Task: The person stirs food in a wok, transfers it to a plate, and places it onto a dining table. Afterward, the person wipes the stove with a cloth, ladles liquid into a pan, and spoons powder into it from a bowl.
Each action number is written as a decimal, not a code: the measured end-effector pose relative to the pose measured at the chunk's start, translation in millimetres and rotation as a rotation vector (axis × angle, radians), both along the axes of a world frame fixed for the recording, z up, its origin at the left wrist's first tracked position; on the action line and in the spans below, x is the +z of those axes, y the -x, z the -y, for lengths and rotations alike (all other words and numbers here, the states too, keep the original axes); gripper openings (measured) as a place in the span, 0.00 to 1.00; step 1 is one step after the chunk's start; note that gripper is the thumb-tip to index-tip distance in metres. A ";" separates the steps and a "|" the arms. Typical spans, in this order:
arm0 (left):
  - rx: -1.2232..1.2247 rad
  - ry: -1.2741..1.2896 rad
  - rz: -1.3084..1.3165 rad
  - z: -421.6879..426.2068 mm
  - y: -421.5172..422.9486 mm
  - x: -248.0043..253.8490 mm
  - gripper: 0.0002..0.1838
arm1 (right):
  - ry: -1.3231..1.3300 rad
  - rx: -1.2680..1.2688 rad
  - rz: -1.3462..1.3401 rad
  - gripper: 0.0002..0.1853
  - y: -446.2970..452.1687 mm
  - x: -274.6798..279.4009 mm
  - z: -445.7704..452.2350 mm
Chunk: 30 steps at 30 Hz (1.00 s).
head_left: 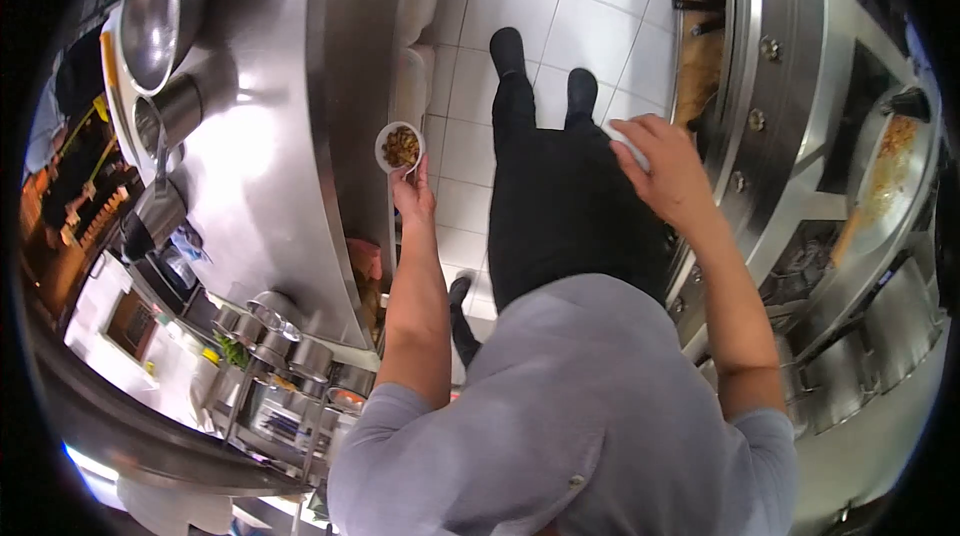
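Note:
My left hand (415, 194) is closed on the rim and side of a small white bowl (382, 152). Browned, diced food (402, 146) lies in the bowl, which is level beside the steel counter's edge. Over on the other side, my right hand (665, 171) is bent around a small white object (630, 150) between thumb and fingers. Most of that object is hidden, so its kind is unclear. The right hand is in front of my dark trousers, near the stove front.
To the left runs a steel counter (255, 176) with a metal bowl (150, 21) and pots. The stove front (750, 86) has knobs; on the stove sits a pan (870, 201) of chopped food. Another person's leg (462, 326) shows behind me on the tiled floor (465, 191).

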<state>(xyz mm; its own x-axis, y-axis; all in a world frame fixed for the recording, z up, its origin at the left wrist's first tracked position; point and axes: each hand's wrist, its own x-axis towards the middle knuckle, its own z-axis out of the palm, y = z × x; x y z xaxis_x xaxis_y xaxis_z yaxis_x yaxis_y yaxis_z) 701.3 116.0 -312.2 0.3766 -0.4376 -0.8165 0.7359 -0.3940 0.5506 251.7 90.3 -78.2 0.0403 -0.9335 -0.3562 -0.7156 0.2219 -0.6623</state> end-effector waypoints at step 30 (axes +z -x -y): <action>-1.420 0.060 0.141 157.0 132.9 42.6 0.27 | 0.163 -0.216 -0.123 0.11 -7.2 81.7 40.3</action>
